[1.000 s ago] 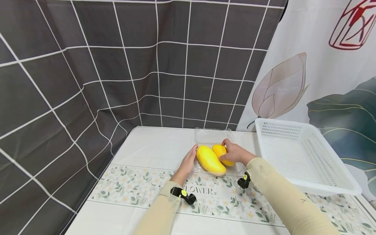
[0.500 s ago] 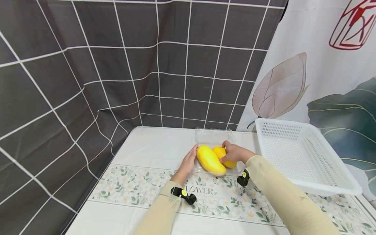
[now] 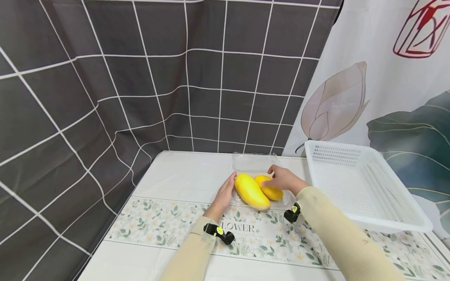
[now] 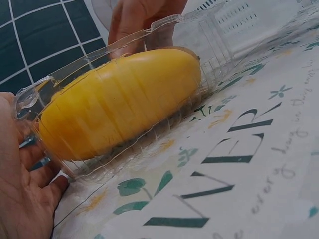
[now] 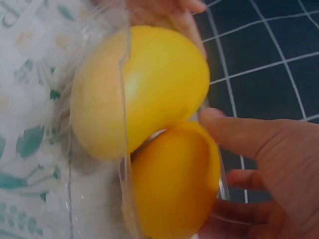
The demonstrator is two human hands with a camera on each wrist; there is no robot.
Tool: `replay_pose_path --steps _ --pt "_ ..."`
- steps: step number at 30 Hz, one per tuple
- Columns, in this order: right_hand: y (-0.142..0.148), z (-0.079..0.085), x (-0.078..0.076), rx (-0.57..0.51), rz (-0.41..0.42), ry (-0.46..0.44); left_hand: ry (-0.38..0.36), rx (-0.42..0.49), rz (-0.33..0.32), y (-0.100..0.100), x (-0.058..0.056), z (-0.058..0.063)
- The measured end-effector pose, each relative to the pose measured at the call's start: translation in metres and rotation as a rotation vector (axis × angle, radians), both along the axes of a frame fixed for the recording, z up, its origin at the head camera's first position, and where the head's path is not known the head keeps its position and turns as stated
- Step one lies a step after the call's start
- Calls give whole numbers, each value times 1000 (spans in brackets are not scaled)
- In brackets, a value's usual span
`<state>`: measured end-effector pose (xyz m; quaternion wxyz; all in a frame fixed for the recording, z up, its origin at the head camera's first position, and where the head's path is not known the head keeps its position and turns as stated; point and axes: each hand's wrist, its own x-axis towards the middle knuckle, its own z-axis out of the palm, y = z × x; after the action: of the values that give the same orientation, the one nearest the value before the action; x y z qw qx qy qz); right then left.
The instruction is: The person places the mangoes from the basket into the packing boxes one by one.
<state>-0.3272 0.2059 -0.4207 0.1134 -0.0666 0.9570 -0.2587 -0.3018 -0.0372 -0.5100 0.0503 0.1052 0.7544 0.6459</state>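
Note:
Two yellow mangoes lie side by side in a clear plastic clamshell container (image 3: 256,160), its lid tipped back. The larger mango (image 3: 250,190) is on the left, seen through the container wall in the left wrist view. Beside it, touching it, is the smaller mango (image 5: 174,179). My left hand (image 3: 223,197) rests against the container's left side with its fingers extended. My right hand (image 3: 284,180) is over the smaller mango's right side, fingers loosely spread and thumb near its surface. Whether the thumb still touches it is hard to tell.
A white perforated plastic basket (image 3: 358,183) stands to the right of the container. The table cover (image 3: 175,218) has a flowered band with lettering. A dark grid-patterned curtain (image 3: 204,101) hangs behind and to the left.
My right hand has loosened from the smaller mango and lifted slightly, after the mango shifted a little to the right and nearer. My left hand stays in place.

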Motion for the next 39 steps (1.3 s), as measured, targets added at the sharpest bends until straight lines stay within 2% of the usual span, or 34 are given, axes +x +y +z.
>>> replay_pose_path --steps 4,7,9,11,12,14,16,20,23,28,34,39 --pt "1 -2 3 -121 -132 223 5 36 37 0 -3 1" --pt "3 -9 7 -219 -261 307 -8 66 65 0 -5 0" --pt "5 -15 9 -287 -348 273 -22 86 80 1 -6 1" --pt "7 -21 11 -373 -420 166 -43 106 92 1 -7 3" --pt "8 -24 11 -415 -451 109 -57 114 91 1 -6 7" --pt "11 -30 11 -510 -490 -2 -77 129 85 1 -7 10" --pt "14 -35 9 -598 -495 -79 -89 160 64 0 -9 11" --pt "18 -47 7 -755 -480 -135 -96 254 16 -4 -12 8" --pt "18 -57 8 -840 -491 -114 -112 318 3 -5 -12 6" --pt "18 -68 11 -909 -513 -42 -149 395 10 -3 -10 4" --pt "17 -74 15 -976 -437 21 -181 398 43 -4 -10 1" --pt "17 -76 16 -1192 -408 -10 -196 417 46 -4 -10 2"
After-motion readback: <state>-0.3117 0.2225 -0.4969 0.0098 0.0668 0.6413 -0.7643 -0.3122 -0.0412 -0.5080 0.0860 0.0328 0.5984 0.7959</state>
